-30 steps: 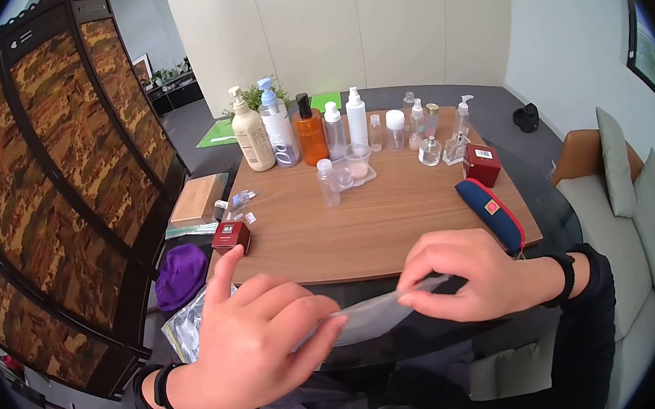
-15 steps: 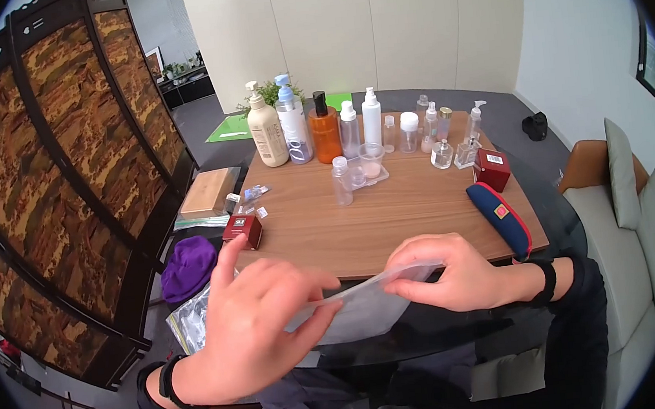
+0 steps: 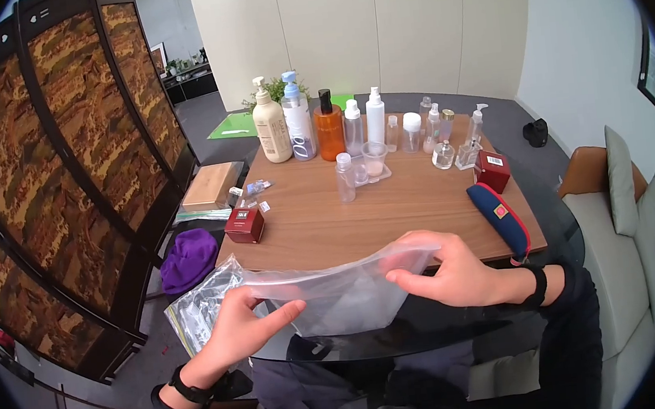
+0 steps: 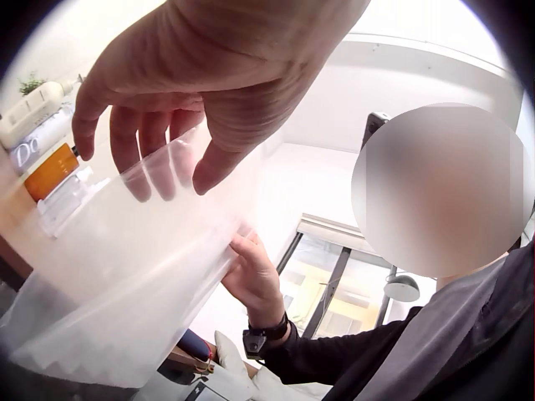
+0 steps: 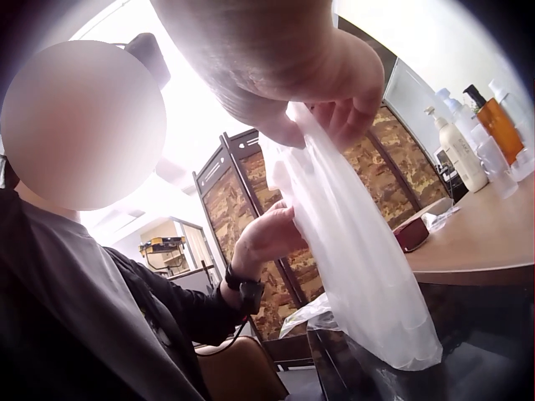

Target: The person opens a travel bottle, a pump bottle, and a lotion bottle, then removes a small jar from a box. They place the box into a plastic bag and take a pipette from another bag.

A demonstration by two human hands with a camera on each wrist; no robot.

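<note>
A frosted, see-through plastic bag (image 3: 349, 301) stretches between my two hands in front of the table's near edge. My right hand (image 3: 456, 275) pinches its upper right edge, thumb on the near side and fingers behind the film. At the upper left edge is my left hand (image 3: 248, 322), its thumb standing apart from the fingers. Through the film, the left wrist view shows several loosely bent left fingers (image 4: 155, 159). In the right wrist view the bag (image 5: 359, 259) hangs down in a long fold below the right hand.
Pump bottles, an amber bottle (image 3: 329, 135) and several small clear bottles stand along the table's back. Nearer are a clear bottle (image 3: 345, 179), two dark red boxes and a navy pouch (image 3: 500, 219). A shiny plastic bag (image 3: 203, 307) and purple cloth (image 3: 189, 261) lie at left.
My left hand has moved down and left from the bag's middle, its thumb now spread from the fingers. The bag is drawn out wider between the hands; the right hand keeps its hold.
</note>
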